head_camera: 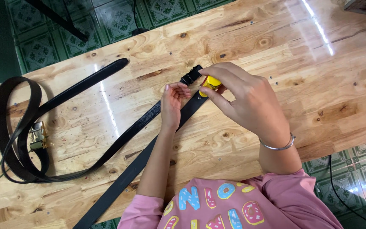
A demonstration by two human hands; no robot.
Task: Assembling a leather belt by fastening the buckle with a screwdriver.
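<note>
1. I see my right hand [242,99] over the glossy knotty pine bench [318,85], its grip clamped on a small yellow plastic tool handle [210,82], tip pointing down at the strap.
2. My left hand [172,101] rests on the long black leather belt strap [136,167], fingers curled together, pinning it just beside the tool.
3. That strap runs diagonally from the bench's near edge up to its black clasp end [190,76].
4. Well apart, at the left, a second black leather belt [64,99] lies looped around a gold metal buckle [38,135].
5. A silver bangle [278,146] circles my right wrist.
</note>
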